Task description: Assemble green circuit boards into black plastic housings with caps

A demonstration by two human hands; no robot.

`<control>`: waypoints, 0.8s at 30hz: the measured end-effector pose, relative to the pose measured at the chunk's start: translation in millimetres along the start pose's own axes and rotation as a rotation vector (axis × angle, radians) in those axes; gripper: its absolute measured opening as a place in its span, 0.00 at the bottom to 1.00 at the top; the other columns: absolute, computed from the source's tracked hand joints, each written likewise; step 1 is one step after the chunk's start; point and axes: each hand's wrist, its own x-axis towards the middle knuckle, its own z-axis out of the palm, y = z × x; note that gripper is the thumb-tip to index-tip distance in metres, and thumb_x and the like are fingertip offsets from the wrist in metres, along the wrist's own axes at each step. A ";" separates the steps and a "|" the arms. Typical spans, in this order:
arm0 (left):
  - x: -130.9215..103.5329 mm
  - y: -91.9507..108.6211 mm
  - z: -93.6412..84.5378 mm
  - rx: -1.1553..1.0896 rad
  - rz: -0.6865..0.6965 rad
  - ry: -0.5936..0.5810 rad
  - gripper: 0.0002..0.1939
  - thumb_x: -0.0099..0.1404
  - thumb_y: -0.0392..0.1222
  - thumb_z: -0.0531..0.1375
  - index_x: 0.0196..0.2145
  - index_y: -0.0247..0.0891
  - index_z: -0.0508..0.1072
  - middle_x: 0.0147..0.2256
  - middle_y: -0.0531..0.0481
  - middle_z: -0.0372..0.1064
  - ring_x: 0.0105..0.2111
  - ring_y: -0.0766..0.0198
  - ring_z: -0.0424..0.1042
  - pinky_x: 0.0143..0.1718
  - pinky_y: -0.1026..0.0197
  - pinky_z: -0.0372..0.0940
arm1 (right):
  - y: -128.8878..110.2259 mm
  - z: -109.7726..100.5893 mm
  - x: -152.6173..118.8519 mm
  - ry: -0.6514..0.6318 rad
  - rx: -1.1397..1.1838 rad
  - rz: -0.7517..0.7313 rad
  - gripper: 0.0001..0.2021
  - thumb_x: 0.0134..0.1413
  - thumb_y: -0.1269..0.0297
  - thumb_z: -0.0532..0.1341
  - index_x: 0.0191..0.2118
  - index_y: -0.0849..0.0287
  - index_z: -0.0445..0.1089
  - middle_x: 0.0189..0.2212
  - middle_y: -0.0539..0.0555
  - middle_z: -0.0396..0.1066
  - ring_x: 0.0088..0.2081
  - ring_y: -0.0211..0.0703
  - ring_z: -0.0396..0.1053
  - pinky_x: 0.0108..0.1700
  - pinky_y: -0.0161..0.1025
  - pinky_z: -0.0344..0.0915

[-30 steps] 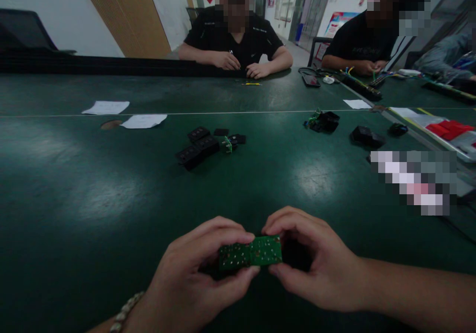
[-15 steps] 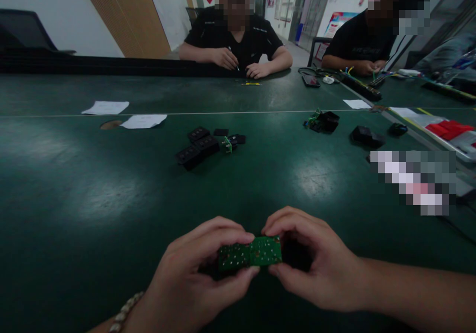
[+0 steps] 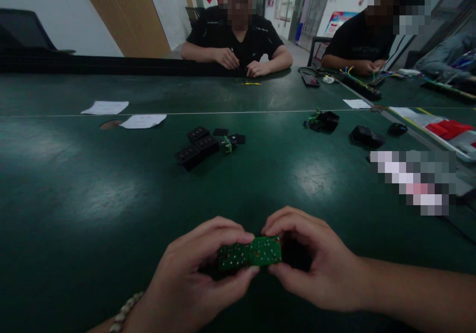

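Observation:
Between my two hands is a green circuit board (image 3: 266,251), its face dotted with shiny solder points and a seam across its middle. My left hand (image 3: 201,268) grips the left half between thumb and fingers. At the right end, my right hand (image 3: 316,258) pinches the edge with thumb and fingertips. The board's underside is hidden from me. Farther out on the green table (image 3: 122,244) lie several black plastic boxes (image 3: 199,147), with a small green part with metal pins (image 3: 227,143) beside them.
Black housings with wires (image 3: 325,121) and a dark block (image 3: 366,136) lie at the right. White papers (image 3: 144,121) rest at the left. Across the table sit a person in a black shirt (image 3: 238,40) and another person (image 3: 357,40). A plastic bag with red (image 3: 448,129) is far right.
My hands and the circuit board stay practically still. The person across the table has shifted slightly, and the thin tool in that person's hand no longer shows clearly.

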 end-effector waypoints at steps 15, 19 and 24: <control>1.1 -0.2 -0.7 -0.008 0.008 -0.008 0.20 0.54 0.27 0.71 0.43 0.46 0.82 0.38 0.55 0.80 0.28 0.70 0.79 0.22 0.75 0.68 | -0.6 -1.0 -1.1 -0.011 -0.015 -0.003 0.19 0.52 0.75 0.70 0.50 0.59 0.72 0.44 0.57 0.74 0.41 0.45 0.75 0.41 0.42 0.73; 1.6 0.5 -0.1 -0.006 0.005 0.002 0.21 0.54 0.26 0.70 0.43 0.46 0.82 0.38 0.56 0.80 0.25 0.72 0.78 0.22 0.75 0.68 | -0.5 -0.8 -1.3 -0.009 -0.008 -0.001 0.19 0.52 0.75 0.70 0.50 0.59 0.72 0.44 0.57 0.74 0.42 0.45 0.75 0.41 0.42 0.73; 1.6 0.6 0.3 -0.012 0.009 0.000 0.20 0.54 0.26 0.71 0.42 0.45 0.82 0.38 0.55 0.80 0.28 0.70 0.80 0.24 0.75 0.70 | 0.4 -0.2 -1.1 -0.005 0.004 0.006 0.19 0.51 0.75 0.70 0.50 0.59 0.73 0.44 0.57 0.74 0.42 0.45 0.75 0.41 0.42 0.73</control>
